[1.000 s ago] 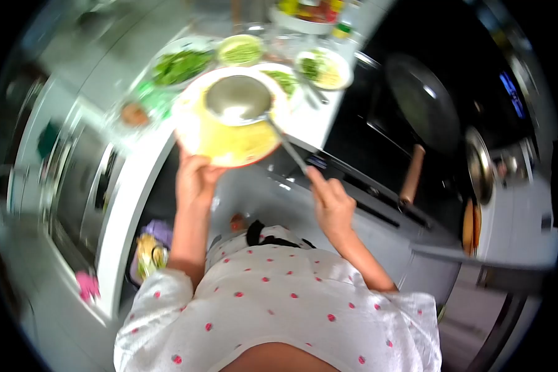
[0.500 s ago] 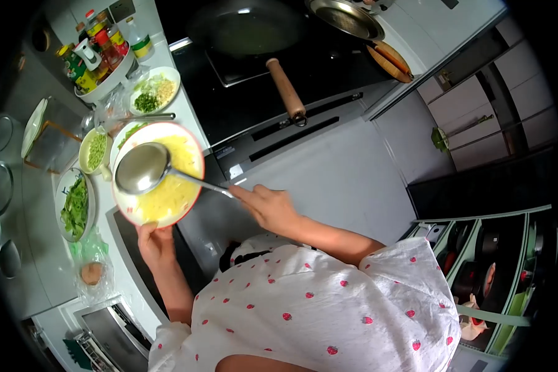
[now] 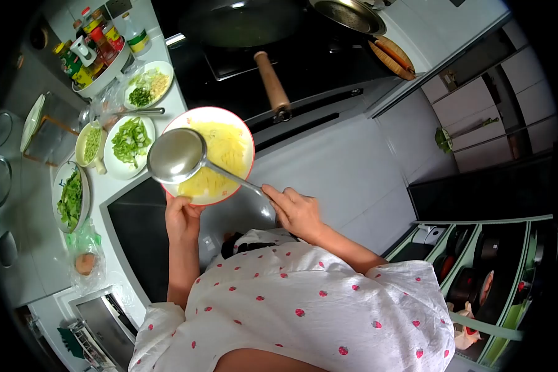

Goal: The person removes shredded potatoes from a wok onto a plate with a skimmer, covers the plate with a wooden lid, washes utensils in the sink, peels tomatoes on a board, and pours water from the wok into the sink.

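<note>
My left hand (image 3: 183,217) grips the lower rim of a white plate with a red edge (image 3: 247,137), held up in front of my body. Yellow shredded food, perhaps potato (image 3: 220,152), lies on the plate. In my right hand (image 3: 296,211) is the handle of a metal ladle (image 3: 177,155). The ladle's bowl is over the left part of the plate and hides some of it; whether they touch I cannot tell. Beyond the plate, a wok (image 3: 242,25) with a wooden handle (image 3: 271,80) sits on the black stove (image 3: 198,80).
Along the left counter stand a plate of chopped greens (image 3: 130,141), a cup of green pieces (image 3: 92,144), a plate of leafy greens (image 3: 71,198), a plate of chopped seasonings (image 3: 149,87) and several bottles (image 3: 99,43). A metal pan (image 3: 350,15) is at the back right.
Both hands have moved right with the plate and ladle, away from the counter and nearer the wok handle. The plate of chopped greens has come into fuller view.
</note>
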Motion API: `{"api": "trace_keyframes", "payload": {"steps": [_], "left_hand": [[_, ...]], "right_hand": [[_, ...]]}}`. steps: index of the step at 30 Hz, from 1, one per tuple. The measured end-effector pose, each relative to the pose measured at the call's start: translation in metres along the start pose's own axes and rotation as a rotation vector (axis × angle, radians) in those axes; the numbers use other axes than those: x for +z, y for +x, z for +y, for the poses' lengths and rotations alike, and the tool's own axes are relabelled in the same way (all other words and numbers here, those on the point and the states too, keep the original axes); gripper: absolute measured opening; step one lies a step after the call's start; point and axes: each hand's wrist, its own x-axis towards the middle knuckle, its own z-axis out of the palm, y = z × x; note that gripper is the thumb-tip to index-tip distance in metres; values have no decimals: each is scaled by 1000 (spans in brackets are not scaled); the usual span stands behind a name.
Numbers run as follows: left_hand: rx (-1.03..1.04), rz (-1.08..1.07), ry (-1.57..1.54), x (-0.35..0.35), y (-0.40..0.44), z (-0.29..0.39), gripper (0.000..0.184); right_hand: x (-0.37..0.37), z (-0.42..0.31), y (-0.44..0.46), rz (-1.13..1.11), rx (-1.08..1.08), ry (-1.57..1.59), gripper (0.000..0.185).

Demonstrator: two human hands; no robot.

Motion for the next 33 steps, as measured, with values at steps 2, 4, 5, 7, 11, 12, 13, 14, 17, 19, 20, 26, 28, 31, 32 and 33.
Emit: {"api": "trace_keyframes", "payload": {"steps": [2,4,5,7,11,12,13,14,17,19,20,26,28,31,32,33], "left_hand": [[-7,2,22,12,-4,-11,57],[-25,46,5,23,-3,-29,54],[-36,62,-3,30,0,-39,52],[-61,37,0,50,7,-59,49],[-129,10,-29,88,29,-107,48],[-149,3,-33,97,35,-119,48],[-164,-3,-40,103,41,-131,48],[-219,-45,-67,98,54,-146,48],[-305,-119,-32,117,77,-172,50],[-293,-112,-3,149,82,-182,52],[-312,-127,6,159,87,-186,53],[-361,-272,91,197,124,-211,56],[-363,-300,117,220,131,-219,58],[-399,-363,174,239,141,-235,60],[-432,-387,185,240,147,-243,62],[-445,-384,198,247,147,-249,63]], "right_hand": [[-9,17,2,-16,-40,7,36],[-21,37,5,-5,-83,22,35],[-28,49,7,5,-103,24,34],[-43,77,6,17,-105,-5,33],[-78,127,-10,-49,-26,-48,33],[-86,137,-17,-42,-2,-59,33],[-93,147,-23,-36,18,-68,34],[-101,155,-27,-31,34,-80,34],[-118,174,-40,-35,148,-146,35],[-123,186,-48,25,184,-173,35],[-125,191,-50,55,203,-182,35],[-134,203,-57,190,376,-234,37],[-137,205,-61,213,443,-279,38],[-140,213,-68,247,526,-313,37],[-141,217,-70,260,547,-315,36],[-142,223,-74,267,560,-315,37]]}}
